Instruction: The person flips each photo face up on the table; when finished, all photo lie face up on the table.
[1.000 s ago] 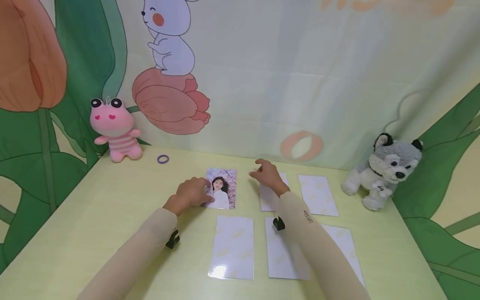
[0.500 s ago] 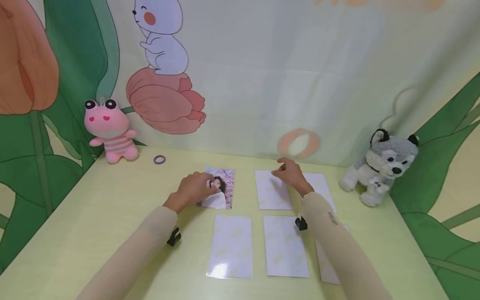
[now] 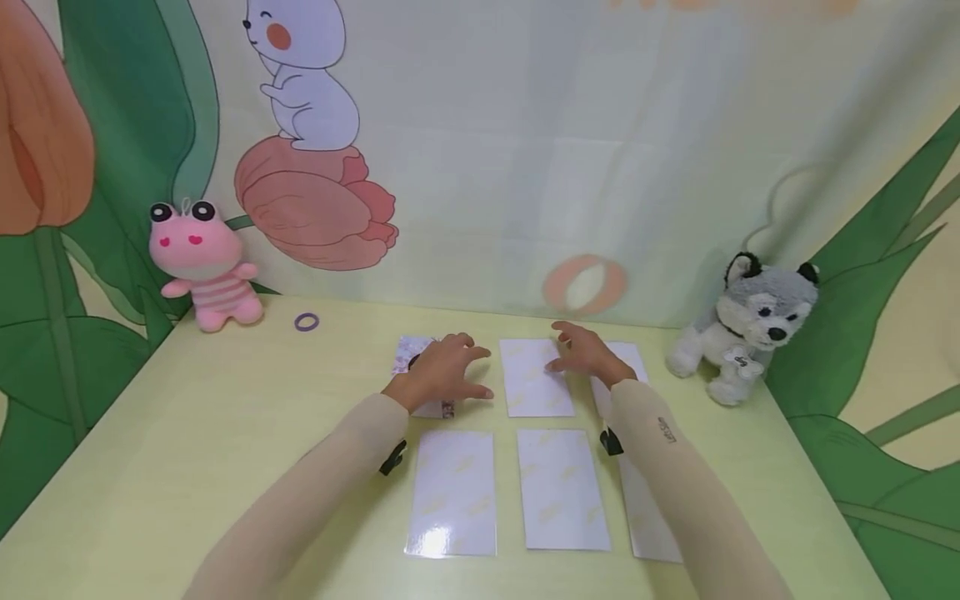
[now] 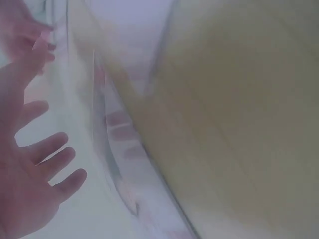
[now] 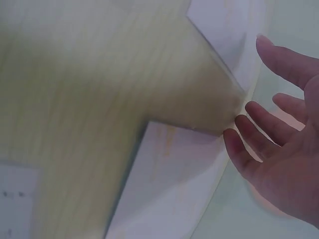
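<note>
My left hand [image 3: 448, 371] hovers over a photo card [image 3: 407, 352] of a dark-haired person, covering most of the picture. Its thumb and fingers are spread toward the right, holding nothing. To its right, a white card [image 3: 532, 383] with faint yellow marks lies with its plain side up. My right hand [image 3: 588, 354] reaches over that card's right edge, thumb and fingers parted and nothing between them. Another white card [image 3: 630, 358] sits partly hidden under the right wrist. In the right wrist view, the fingers [image 5: 244, 154] are loosely bent near the card edges.
A nearer row holds a glossy white card [image 3: 452, 496], a second one [image 3: 562, 492], and a third [image 3: 648, 521] partly behind the right sleeve. A purple ring [image 3: 306, 322] and a pink frog plush [image 3: 206, 267] stand back left; a husky plush [image 3: 757, 325] sits back right.
My left hand has come off the photo card's left side and moved right across it, fingers spreading. The right hand went right, uncovering the middle card, and its fingers opened wider.
</note>
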A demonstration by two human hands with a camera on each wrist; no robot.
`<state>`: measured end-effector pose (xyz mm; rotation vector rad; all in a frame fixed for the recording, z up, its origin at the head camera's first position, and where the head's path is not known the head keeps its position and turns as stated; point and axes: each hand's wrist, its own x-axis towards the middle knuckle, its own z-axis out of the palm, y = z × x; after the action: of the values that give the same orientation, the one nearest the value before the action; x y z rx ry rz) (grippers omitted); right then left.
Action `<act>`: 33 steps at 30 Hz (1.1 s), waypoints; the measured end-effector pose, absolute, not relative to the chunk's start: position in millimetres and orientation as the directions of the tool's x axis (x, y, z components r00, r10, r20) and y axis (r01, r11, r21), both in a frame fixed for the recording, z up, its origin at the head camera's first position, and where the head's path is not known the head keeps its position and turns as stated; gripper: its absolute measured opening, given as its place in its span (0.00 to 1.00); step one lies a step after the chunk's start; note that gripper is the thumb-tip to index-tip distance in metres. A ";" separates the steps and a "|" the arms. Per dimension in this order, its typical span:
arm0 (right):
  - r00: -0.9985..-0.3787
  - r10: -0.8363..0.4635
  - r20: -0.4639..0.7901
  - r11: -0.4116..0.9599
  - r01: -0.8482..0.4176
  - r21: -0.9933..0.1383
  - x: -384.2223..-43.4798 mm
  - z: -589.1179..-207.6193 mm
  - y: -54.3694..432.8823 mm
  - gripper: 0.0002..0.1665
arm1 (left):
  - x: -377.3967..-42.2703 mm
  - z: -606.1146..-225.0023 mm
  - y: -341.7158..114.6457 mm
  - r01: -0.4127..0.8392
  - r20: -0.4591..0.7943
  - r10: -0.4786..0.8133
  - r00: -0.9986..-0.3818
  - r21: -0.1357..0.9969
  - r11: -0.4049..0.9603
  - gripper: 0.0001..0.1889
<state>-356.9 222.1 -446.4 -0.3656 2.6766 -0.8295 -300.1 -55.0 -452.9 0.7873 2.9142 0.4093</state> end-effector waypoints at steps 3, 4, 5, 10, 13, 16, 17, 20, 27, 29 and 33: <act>-0.917 -0.339 -0.209 0.788 -0.156 -0.596 -358.5 -448.6 221.3 0.52 | -302.6 -457.9 -45.8 0.497 -0.074 0.532 -0.844 0.268 0.826 0.40; -0.917 -0.343 -0.205 0.787 -0.162 -0.595 -359.2 -449.2 220.9 0.52 | -303.3 -459.4 -43.0 0.504 -0.087 0.542 -0.836 0.266 0.821 0.40; -0.917 -0.346 -0.200 0.790 -0.170 -0.590 -360.4 -449.7 220.5 0.52 | -303.7 -460.9 -40.5 0.514 -0.095 0.553 -0.827 0.268 0.815 0.41; -0.917 -0.357 -0.175 0.809 -0.210 -0.549 -364.1 -449.9 217.0 0.52 | -303.9 -462.4 -28.7 0.552 -0.099 0.595 -0.798 0.276 0.787 0.42; -0.918 -0.361 -0.164 0.808 -0.220 -0.546 -364.2 -450.2 214.7 0.50 | -303.0 -461.0 -23.0 0.556 -0.107 0.600 -0.793 0.275 0.784 0.41; -0.919 -0.360 -0.158 0.812 -0.225 -0.539 -364.4 -451.7 213.6 0.49 | -301.3 -460.7 -18.9 0.562 -0.121 0.605 -0.787 0.265 0.784 0.40; -0.920 -0.360 -0.154 0.817 -0.231 -0.529 -364.9 -452.3 213.5 0.48 | -300.6 -460.9 -17.7 0.566 -0.125 0.607 -0.785 0.257 0.784 0.39; -0.924 -0.355 -0.144 0.833 -0.243 -0.497 -367.0 -454.0 213.4 0.48 | -298.7 -460.1 -14.8 0.568 -0.141 0.607 -0.782 0.237 0.788 0.38; -0.936 -0.326 -0.132 0.823 -0.212 -0.527 -368.5 -455.9 215.2 0.45 | -296.4 -458.5 -8.5 0.531 -0.191 0.583 -0.790 0.262 0.805 0.37; -0.942 -0.314 -0.120 0.811 -0.200 -0.550 -368.3 -455.2 215.3 0.44 | -296.5 -459.2 -7.7 0.531 -0.193 0.582 -0.790 0.259 0.807 0.37; -0.956 -0.278 -0.089 0.740 -0.155 -0.654 -367.3 -448.9 213.6 0.41 | -296.8 -459.4 -7.3 0.526 -0.194 0.576 -0.794 0.253 0.812 0.37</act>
<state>-367.3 213.6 -448.9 -0.3466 2.7592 -1.0131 -296.8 -7.3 -459.4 0.8482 2.7355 0.2706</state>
